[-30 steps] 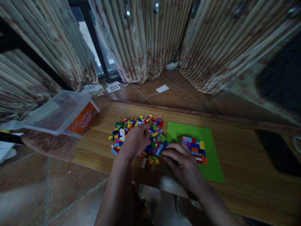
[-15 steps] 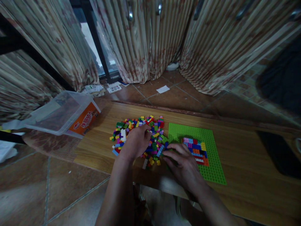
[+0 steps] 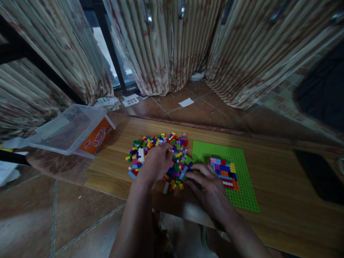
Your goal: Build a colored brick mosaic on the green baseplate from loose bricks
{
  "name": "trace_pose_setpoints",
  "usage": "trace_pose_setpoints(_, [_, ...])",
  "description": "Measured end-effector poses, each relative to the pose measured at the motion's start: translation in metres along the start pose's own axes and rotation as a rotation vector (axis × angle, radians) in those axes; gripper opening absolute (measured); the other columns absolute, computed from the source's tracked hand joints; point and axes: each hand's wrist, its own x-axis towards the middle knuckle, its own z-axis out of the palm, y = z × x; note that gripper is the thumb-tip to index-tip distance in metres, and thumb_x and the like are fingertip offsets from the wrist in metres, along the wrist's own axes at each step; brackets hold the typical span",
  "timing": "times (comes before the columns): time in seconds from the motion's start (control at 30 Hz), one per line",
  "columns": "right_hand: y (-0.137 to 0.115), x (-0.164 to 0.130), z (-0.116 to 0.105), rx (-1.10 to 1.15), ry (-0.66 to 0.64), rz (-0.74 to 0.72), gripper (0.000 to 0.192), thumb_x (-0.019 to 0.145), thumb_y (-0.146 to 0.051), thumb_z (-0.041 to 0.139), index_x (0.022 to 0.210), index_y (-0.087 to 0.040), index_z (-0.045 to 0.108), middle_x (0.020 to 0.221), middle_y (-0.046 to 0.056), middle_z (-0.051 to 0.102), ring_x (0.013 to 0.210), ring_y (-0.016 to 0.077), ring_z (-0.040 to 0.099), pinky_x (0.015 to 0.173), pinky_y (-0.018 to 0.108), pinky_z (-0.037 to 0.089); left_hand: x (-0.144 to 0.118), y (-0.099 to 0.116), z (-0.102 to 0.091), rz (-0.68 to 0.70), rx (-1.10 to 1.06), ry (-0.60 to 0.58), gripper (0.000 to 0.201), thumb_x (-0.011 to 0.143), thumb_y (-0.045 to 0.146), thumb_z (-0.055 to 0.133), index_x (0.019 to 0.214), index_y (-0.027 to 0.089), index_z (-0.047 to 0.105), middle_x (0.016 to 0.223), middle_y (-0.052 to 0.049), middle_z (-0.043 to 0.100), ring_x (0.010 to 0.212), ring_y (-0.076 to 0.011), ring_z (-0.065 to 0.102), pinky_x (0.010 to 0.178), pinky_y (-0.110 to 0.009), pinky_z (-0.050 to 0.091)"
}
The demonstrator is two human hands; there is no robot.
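A loose pile of small coloured building bricks [image 3: 177,167] lies on the wooden board. My left hand [image 3: 159,161] is over the middle of this pile, fingers curled down into it and closed; whatever they hold is hidden. At the pile's right edge is my right hand [image 3: 208,181], its fingers apart and their tips close to a dark blue brick [image 3: 190,165]. Beyond that hand, a green baseplate [image 3: 243,168] carries a flat patch of joined bricks [image 3: 224,172] in many colours, partly covered by the hand.
A clear plastic box [image 3: 72,129] with an orange label sits at the board's left end. A black phone-like slab [image 3: 319,175] lies on the right of the wooden board [image 3: 271,179]. Striped curtains [image 3: 166,46] hang behind, and a white paper [image 3: 186,102] is on the tiled floor.
Both hands stay almost in place. My right hand's fingers shift very slightly at the edge of the pile.
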Motion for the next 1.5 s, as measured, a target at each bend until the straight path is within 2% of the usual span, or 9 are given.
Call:
trace_pose_setpoints(0.4, [0.002, 0.002, 0.005, -0.040, 0.000, -0.018, 0.022, 0.086, -0.012, 0.063, 0.103, -0.024, 0.066, 0.113, 0.007, 0.059, 0.101, 0.0246, 0.054, 0.086, 0.044, 0.050, 0.000, -0.001, 0.002, 0.006, -0.016, 0.010, 0.021, 0.088, 0.017, 0.046, 0.090, 0.018, 0.067, 0.068, -0.001, 0.060, 0.063, -0.0143, 0.052, 0.060, -0.024, 0.033])
trace_pose_setpoints(0.73, [-0.001, 0.005, 0.004, -0.062, -0.041, -0.006, 0.015, 0.087, -0.013, 0.061, 0.096, -0.023, 0.068, 0.113, 0.007, 0.060, 0.101, 0.0236, 0.054, 0.086, 0.041, 0.049, 0.000, -0.001, 0.002, 0.010, -0.003, 0.005, 0.020, 0.088, 0.017, 0.046, 0.088, 0.018, 0.066, 0.066, 0.001, 0.059, 0.062, -0.0133, 0.050, 0.059, -0.024, 0.032])
trace_pose_setpoints(0.97, [-0.003, 0.009, 0.004, -0.077, -0.061, -0.005, 0.012, 0.087, -0.015, 0.061, 0.092, -0.023, 0.067, 0.110, 0.007, 0.062, 0.101, 0.0243, 0.055, 0.085, 0.042, 0.048, -0.001, -0.001, 0.001, 0.007, -0.029, -0.011, 0.021, 0.089, 0.019, 0.046, 0.092, 0.018, 0.066, 0.070, -0.001, 0.064, 0.065, -0.0140, 0.055, 0.061, -0.024, 0.035])
trace_pose_setpoints(1.13, [-0.006, 0.011, 0.004, -0.066, -0.061, 0.019, 0.009, 0.088, -0.015, 0.060, 0.088, -0.023, 0.066, 0.107, 0.007, 0.062, 0.098, 0.0236, 0.055, 0.083, 0.041, 0.049, 0.000, -0.001, 0.003, -0.012, -0.040, -0.006, 0.023, 0.089, 0.020, 0.047, 0.100, 0.017, 0.067, 0.077, -0.003, 0.068, 0.069, -0.0150, 0.058, 0.063, -0.024, 0.038])
trace_pose_setpoints(1.4, [-0.008, 0.012, 0.003, -0.024, -0.068, -0.004, 0.009, 0.086, -0.013, 0.063, 0.084, -0.021, 0.065, 0.107, 0.006, 0.063, 0.098, 0.0233, 0.054, 0.083, 0.041, 0.048, 0.000, -0.005, 0.004, 0.002, -0.037, -0.012, 0.022, 0.089, 0.021, 0.047, 0.098, 0.018, 0.067, 0.074, -0.002, 0.066, 0.067, -0.0144, 0.057, 0.062, -0.023, 0.037])
trace_pose_setpoints(1.5, [-0.009, 0.010, -0.001, 0.009, -0.078, 0.005, 0.010, 0.085, -0.013, 0.064, 0.088, -0.022, 0.066, 0.110, 0.006, 0.062, 0.101, 0.0233, 0.054, 0.084, 0.041, 0.048, 0.000, -0.005, 0.004, 0.001, -0.034, -0.009, 0.022, 0.090, 0.021, 0.047, 0.099, 0.018, 0.067, 0.074, -0.001, 0.066, 0.066, -0.0140, 0.056, 0.061, -0.023, 0.037])
